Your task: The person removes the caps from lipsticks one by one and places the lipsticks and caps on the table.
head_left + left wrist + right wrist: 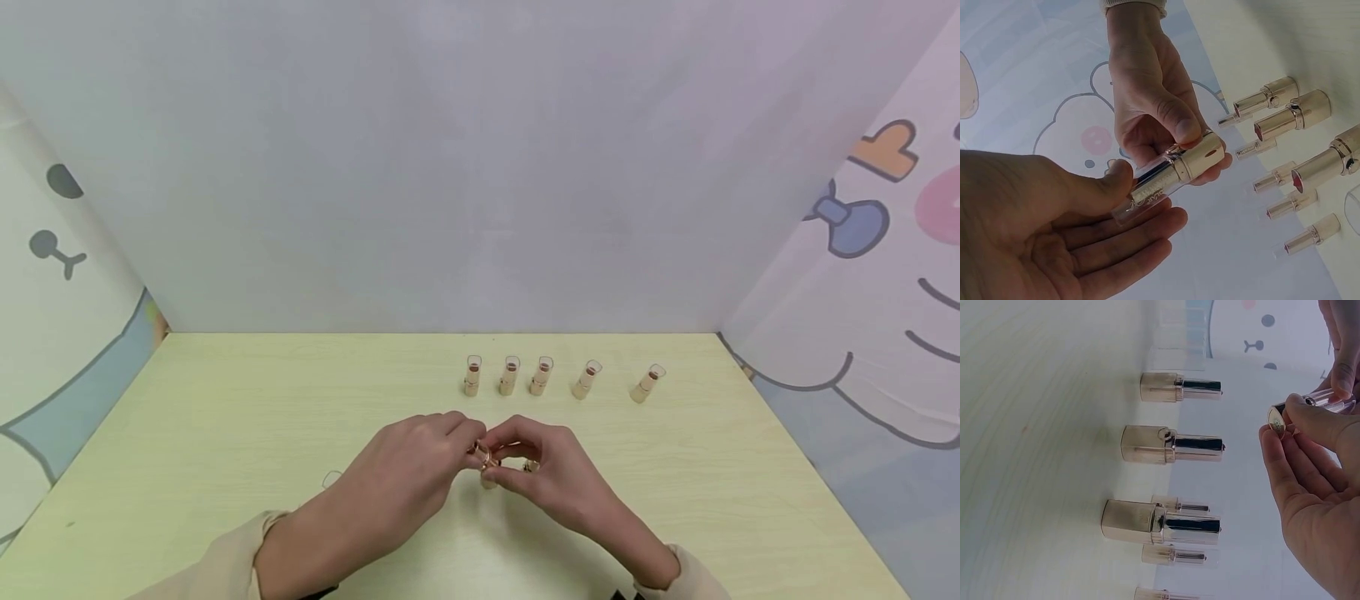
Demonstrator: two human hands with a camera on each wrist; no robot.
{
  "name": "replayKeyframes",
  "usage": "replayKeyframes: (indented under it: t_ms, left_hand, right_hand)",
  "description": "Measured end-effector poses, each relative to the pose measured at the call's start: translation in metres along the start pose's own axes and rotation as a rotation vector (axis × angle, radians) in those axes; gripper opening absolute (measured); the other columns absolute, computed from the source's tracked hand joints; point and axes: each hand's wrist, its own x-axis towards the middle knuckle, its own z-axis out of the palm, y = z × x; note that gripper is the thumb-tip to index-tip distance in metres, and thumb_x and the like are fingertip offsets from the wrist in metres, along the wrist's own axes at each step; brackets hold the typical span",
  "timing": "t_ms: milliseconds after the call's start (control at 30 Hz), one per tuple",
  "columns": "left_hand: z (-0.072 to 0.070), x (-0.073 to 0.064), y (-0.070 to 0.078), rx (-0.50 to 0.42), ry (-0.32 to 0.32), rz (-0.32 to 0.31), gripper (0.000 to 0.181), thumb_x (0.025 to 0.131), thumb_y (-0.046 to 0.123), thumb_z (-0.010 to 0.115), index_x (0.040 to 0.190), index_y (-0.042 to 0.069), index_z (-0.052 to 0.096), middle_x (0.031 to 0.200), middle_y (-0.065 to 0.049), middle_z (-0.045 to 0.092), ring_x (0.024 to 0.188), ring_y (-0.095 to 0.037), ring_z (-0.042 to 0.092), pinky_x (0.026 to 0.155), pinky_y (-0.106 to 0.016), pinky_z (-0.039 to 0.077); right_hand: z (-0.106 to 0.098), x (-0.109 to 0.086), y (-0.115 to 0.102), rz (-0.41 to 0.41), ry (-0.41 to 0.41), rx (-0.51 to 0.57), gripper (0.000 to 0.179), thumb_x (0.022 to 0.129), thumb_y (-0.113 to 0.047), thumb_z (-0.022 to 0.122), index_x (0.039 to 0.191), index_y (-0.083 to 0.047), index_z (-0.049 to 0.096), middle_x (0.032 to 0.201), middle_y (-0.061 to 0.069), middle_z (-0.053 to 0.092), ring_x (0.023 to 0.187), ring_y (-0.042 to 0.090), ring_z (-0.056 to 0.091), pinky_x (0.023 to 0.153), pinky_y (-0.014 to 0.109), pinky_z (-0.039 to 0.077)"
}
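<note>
Between my two hands is a lipstick [1200,157] with a gold base and a clear cap [1147,195] over its upper part. My left hand [408,471] pinches the cap between thumb and fingers. Thumb and fingertips of my right hand [562,475] grip the gold base, whose round underside shows in the right wrist view. Both hands hold it tilted above the table, fingertips close together. Three gold lipsticks without caps stand nearby, such as the large lipstick [1132,520] in the right wrist view; the hands partly hide these in the head view.
Toward the back of the table [247,400] stands a row of several clear-capped lipsticks, from one lipstick [472,379] to a rightmost lipstick [645,387]. A clear outline [332,478] peeks out behind my left forearm. A grey wall [480,167] rises behind.
</note>
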Motion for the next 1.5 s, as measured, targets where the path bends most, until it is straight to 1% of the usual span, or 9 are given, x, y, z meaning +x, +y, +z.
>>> replayKeyframes:
  t_ms: [367, 467, 633, 767, 1000, 1133, 1267, 1367, 1500]
  left_hand:
    - [0.001, -0.001, 0.001, 0.023, 0.067, 0.019, 0.012, 0.094, 0.022, 0.078, 0.096, 0.012, 0.073, 0.089, 0.006, 0.074, 0.071, -0.006, 0.065, 0.061, -0.016, 0.053]
    - [0.0, -0.002, 0.0, 0.02, 0.062, 0.019, 0.01, 0.091, 0.015, 0.081, 0.096, 0.012, 0.072, 0.09, 0.006, 0.075, 0.073, -0.006, 0.067, 0.06, -0.015, 0.052]
    - [-0.002, -0.002, -0.001, -0.009, 0.027, 0.008, 0.02, 0.085, 0.002, 0.084, 0.096, 0.012, 0.072, 0.094, 0.006, 0.076, 0.077, -0.006, 0.069, 0.059, -0.014, 0.05]
    - [-0.002, -0.002, -0.001, -0.014, 0.018, 0.003, 0.022, 0.083, -0.001, 0.083, 0.095, 0.013, 0.072, 0.091, 0.007, 0.074, 0.075, -0.005, 0.068, 0.058, -0.013, 0.048]
    - [0.003, -0.007, -0.004, -0.069, 0.166, 0.041, 0.019, 0.086, 0.004, 0.083, 0.1, 0.012, 0.073, 0.097, 0.007, 0.077, 0.08, -0.003, 0.07, 0.067, -0.014, 0.055]
    - [0.006, -0.008, -0.005, -0.092, 0.199, 0.05, 0.017, 0.087, 0.007, 0.083, 0.101, 0.011, 0.073, 0.098, 0.006, 0.077, 0.08, -0.002, 0.069, 0.068, -0.013, 0.055]
    - [0.002, -0.008, -0.004, -0.03, 0.17, 0.062, 0.029, 0.08, -0.008, 0.081, 0.099, 0.012, 0.072, 0.098, 0.007, 0.077, 0.082, -0.004, 0.072, 0.068, -0.016, 0.057]
    - [-0.005, -0.01, -0.003, 0.029, 0.13, 0.061, 0.04, 0.071, -0.015, 0.077, 0.099, 0.013, 0.071, 0.096, 0.007, 0.074, 0.082, -0.004, 0.071, 0.064, -0.015, 0.055]
    - [-0.017, -0.01, -0.002, 0.078, 0.149, 0.056, 0.033, 0.076, -0.005, 0.085, 0.098, 0.012, 0.069, 0.095, 0.006, 0.073, 0.077, -0.005, 0.068, 0.059, -0.014, 0.051]
  right_hand:
    - [0.001, 0.002, 0.0, -0.013, 0.015, 0.013, 0.023, 0.089, -0.01, 0.083, 0.109, -0.018, 0.074, 0.107, 0.002, 0.078, 0.098, 0.014, 0.078, 0.086, 0.031, 0.064]
    - [0.001, 0.003, -0.001, -0.014, 0.011, 0.007, 0.022, 0.089, -0.013, 0.083, 0.109, -0.018, 0.074, 0.107, 0.002, 0.078, 0.099, 0.013, 0.078, 0.086, 0.03, 0.064]
    - [0.0, 0.003, -0.003, -0.001, -0.004, -0.015, 0.021, 0.089, -0.016, 0.084, 0.108, -0.02, 0.075, 0.107, 0.0, 0.078, 0.099, 0.012, 0.077, 0.087, 0.03, 0.063]
    - [0.0, 0.001, -0.005, 0.016, -0.008, -0.04, 0.021, 0.089, -0.017, 0.084, 0.108, -0.022, 0.075, 0.106, -0.002, 0.078, 0.098, 0.011, 0.077, 0.086, 0.029, 0.063]
    - [-0.002, 0.001, -0.006, -0.06, 0.035, -0.061, 0.022, 0.09, -0.018, 0.083, 0.109, -0.023, 0.075, 0.106, -0.004, 0.079, 0.099, 0.011, 0.078, 0.086, 0.029, 0.063]
    - [-0.002, 0.001, -0.007, -0.069, 0.04, -0.058, 0.02, 0.091, -0.018, 0.082, 0.11, -0.024, 0.075, 0.106, -0.004, 0.079, 0.099, 0.01, 0.078, 0.086, 0.03, 0.062]
    - [-0.001, 0.002, -0.007, -0.083, 0.031, -0.098, 0.023, 0.09, -0.015, 0.083, 0.109, -0.026, 0.076, 0.104, -0.007, 0.079, 0.097, 0.009, 0.077, 0.079, 0.029, 0.062]
    - [-0.002, 0.001, -0.004, -0.096, 0.035, -0.152, 0.025, 0.089, -0.011, 0.083, 0.107, -0.026, 0.076, 0.103, -0.009, 0.079, 0.095, 0.01, 0.077, 0.076, 0.027, 0.061]
    - [-0.004, -0.005, 0.002, -0.063, 0.052, -0.144, 0.027, 0.087, -0.006, 0.083, 0.105, -0.024, 0.076, 0.102, -0.007, 0.079, 0.095, 0.013, 0.078, 0.083, 0.029, 0.064]
